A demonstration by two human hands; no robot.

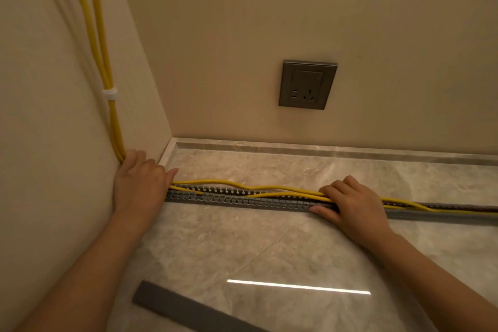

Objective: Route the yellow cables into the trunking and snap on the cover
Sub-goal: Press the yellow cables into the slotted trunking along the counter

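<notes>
2 yellow cables (269, 188) drop down the wall at 10 o'clock and run along the trunking (242, 200) toward 3 o'clock. They are only partly seated, and 1 humps above the slots. Left hand (140, 183), grip flat and apart, pins the corner bend at 9 o'clock. Right hand (353, 203), fingers extended, presses the cables down — judged to seat them. Cover (188, 307) lies loose on the floor at 6 o'clock.

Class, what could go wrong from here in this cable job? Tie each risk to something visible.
1. Between the left hand and right hand, a yellow cable bows above the trunking; snapping the cover on might pinch it.
2. The cover lies loose on the floor close to the person; it could be knelt on.
</notes>
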